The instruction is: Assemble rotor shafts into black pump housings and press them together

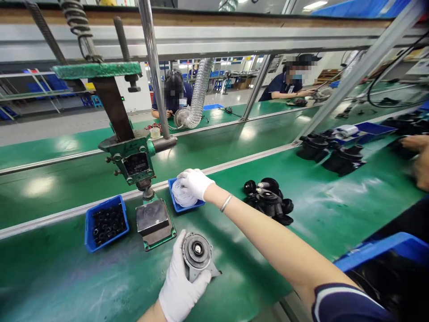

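Note:
My left hand (pixel 179 284), in a white glove, grips a round grey metal housing (pixel 197 255) with a black centre, resting it on the green bench. My right hand (pixel 195 182), also gloved, reaches forward into a small blue tray (pixel 174 203) of white rings, fingers curled down on the rings. Whether it has one between its fingers is hidden. A green hand press (pixel 134 156) with a grey base block (pixel 154 221) stands just left of that tray.
A blue tray of small black parts (pixel 106 222) sits left of the press. Black moulded parts (pixel 270 201) lie to the right, more (pixel 330 154) farther right. A blue bin (pixel 385 250) is at my right. Another person's hand (pixel 418 161) works at the right edge; two people sit across the conveyor.

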Demonstrator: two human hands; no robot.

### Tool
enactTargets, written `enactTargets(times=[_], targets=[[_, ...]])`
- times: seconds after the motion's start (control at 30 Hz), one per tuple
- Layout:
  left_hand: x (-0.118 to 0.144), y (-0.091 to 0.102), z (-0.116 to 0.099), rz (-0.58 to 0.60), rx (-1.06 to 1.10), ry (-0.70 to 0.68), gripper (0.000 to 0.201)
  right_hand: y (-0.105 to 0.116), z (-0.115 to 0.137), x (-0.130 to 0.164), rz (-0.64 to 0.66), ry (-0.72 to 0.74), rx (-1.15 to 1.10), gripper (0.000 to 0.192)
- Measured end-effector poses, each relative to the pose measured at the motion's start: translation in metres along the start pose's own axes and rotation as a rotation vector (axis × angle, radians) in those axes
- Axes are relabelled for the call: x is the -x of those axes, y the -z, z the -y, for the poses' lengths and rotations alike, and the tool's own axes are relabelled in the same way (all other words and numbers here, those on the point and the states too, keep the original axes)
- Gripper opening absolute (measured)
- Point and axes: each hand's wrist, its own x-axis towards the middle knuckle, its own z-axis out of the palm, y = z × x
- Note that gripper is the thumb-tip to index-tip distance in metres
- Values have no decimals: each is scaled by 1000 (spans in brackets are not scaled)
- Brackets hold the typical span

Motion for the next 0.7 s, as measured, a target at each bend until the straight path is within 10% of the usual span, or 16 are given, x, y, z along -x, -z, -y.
enactTargets(times=[0.37, 0.7], targets=[[19, 34, 12, 1, -112, -19, 90, 16, -13, 14, -219, -51, -175, 5], [19, 86, -7, -113, -579, -552, 52, 2, 86, 118, -173, 339, -683, 12]])
